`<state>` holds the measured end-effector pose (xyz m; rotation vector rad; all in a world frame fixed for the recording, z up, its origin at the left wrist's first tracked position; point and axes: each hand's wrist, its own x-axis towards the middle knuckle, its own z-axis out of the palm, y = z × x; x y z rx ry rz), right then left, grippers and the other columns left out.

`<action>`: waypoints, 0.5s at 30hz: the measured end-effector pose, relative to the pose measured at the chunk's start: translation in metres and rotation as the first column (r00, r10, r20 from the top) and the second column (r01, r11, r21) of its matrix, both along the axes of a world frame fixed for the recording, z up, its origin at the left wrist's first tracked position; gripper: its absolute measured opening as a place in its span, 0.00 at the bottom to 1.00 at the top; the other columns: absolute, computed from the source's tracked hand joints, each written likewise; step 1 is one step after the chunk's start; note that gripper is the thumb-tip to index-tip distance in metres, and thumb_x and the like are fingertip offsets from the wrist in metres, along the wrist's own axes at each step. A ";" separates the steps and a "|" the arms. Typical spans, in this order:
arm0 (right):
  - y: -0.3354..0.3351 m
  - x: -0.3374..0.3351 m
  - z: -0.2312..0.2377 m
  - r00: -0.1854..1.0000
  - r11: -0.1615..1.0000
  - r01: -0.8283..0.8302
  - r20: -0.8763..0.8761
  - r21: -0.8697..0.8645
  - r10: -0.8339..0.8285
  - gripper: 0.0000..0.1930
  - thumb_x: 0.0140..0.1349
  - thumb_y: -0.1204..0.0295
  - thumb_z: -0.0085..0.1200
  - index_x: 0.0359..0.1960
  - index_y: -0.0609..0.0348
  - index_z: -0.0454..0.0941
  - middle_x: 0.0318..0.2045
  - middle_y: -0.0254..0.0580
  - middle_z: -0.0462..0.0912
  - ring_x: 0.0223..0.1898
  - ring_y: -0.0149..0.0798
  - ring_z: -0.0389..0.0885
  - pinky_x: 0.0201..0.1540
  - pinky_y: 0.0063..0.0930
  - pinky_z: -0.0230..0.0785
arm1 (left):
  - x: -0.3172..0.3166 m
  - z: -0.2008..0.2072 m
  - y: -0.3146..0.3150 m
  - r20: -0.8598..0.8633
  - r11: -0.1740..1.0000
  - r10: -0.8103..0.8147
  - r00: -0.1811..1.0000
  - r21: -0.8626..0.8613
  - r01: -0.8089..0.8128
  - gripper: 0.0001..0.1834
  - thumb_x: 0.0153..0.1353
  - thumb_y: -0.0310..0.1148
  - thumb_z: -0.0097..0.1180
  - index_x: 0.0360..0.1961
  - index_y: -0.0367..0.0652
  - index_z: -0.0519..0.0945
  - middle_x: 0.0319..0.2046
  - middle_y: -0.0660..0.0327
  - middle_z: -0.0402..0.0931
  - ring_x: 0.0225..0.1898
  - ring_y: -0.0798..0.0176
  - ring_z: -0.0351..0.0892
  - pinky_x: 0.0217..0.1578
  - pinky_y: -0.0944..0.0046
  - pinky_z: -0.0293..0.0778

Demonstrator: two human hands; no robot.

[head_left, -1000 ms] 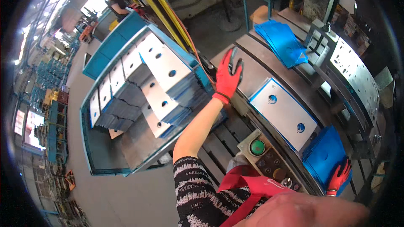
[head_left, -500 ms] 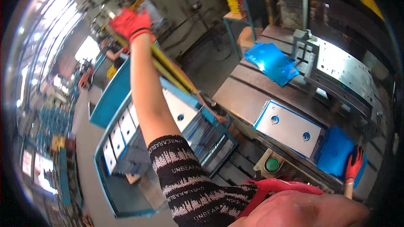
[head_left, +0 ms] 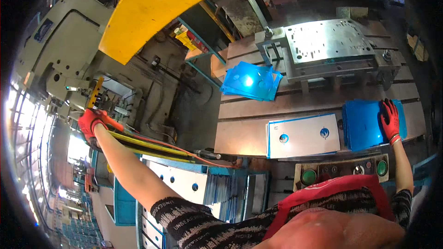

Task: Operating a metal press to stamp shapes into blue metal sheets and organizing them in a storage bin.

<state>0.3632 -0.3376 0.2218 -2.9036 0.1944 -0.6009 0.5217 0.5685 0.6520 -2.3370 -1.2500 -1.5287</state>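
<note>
My left hand [head_left: 91,122], in a red glove, reaches far out to the left beside the grey-green machine. Its fingers look curled; an orange-red piece [head_left: 112,121] shows right beside them, and what they hold is hidden. My right hand [head_left: 391,119], also red-gloved, lies with fingers stretched out on a stack of blue film-covered sheets [head_left: 364,124] at the right of the machine bed. Just left of that stack lies a pile of white plates [head_left: 302,144] with two round cut-outs. Farther back, more blue sheets [head_left: 251,83] lie in a loose fanned pile.
A metal die block [head_left: 323,41] stands on the slotted bed [head_left: 240,131]. Along the front edge sits a control box [head_left: 344,168] with green buttons. A yellow guard [head_left: 175,0] arches overhead. Lower left, a blue cart [head_left: 127,203] stands by racked plates [head_left: 182,182]; an orange hose [head_left: 180,146] crosses above.
The view has swung left-to-right toward the bed. My left hand has gone from raised with fingers spread to lower and curled. My right hand stays on the blue sheets.
</note>
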 end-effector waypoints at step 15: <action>0.261 0.053 0.132 0.406 0.100 -0.720 0.300 0.687 0.863 0.56 0.38 0.64 0.67 0.64 0.60 0.38 0.65 0.46 0.41 0.66 0.40 0.37 0.65 0.33 0.33 | -0.062 -0.228 -0.418 0.551 -0.386 -0.828 -0.106 -0.422 0.820 0.19 0.45 0.26 0.58 0.42 0.39 0.75 0.33 0.60 0.76 0.37 0.65 0.74 0.41 0.66 0.68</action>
